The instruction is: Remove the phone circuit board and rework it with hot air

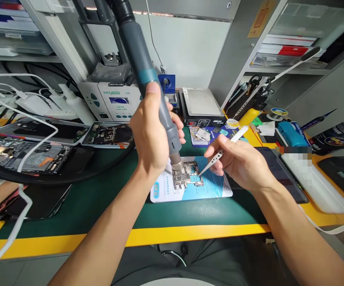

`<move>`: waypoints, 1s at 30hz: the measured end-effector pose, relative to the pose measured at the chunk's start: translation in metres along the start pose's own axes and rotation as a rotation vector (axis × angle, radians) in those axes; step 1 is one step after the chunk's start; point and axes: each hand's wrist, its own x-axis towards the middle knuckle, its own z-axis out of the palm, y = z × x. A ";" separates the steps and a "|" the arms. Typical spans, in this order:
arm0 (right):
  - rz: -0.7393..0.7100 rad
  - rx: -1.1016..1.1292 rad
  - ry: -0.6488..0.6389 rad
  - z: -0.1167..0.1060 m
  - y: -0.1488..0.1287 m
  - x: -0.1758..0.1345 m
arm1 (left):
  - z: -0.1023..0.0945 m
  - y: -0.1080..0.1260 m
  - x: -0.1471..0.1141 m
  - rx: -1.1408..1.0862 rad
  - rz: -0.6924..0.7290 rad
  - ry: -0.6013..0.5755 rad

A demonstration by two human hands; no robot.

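Grey hot-air handpiece [140, 51], left hand [151, 125] wrapped around it, nozzle [177, 162] above circuit board [182, 179], right hand [241, 159] pinching white tweezers [215, 159], tips [201, 174] at board's edge, blue-and-white sheet [219, 191] beneath.

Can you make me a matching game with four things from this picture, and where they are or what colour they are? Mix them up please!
Things:
1. hot-air handpiece
2. tweezers
3. small circuit board
4. work mat

Places and colours:
A. held in the right hand
B. green
C. held in the left hand
D. lying on the white-and-blue card

Right pairs: 1-C, 2-A, 3-D, 4-B
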 end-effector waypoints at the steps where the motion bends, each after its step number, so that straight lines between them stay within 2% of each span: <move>1: 0.011 0.001 -0.014 0.001 0.001 0.000 | 0.001 0.000 0.001 -0.014 -0.003 -0.019; 7: -0.006 -0.035 -0.003 0.002 0.009 -0.003 | -0.002 -0.001 -0.002 -0.071 -0.039 -0.066; 13: -0.082 -0.086 0.012 -0.001 0.009 -0.007 | -0.009 0.000 -0.003 -0.059 -0.016 -0.010; 22: -0.133 -0.248 0.038 -0.002 0.007 -0.007 | -0.006 0.003 -0.009 -0.065 -0.073 -0.012; 30: -0.068 -0.296 0.013 0.006 0.001 -0.009 | -0.002 0.007 -0.012 -0.035 -0.048 0.039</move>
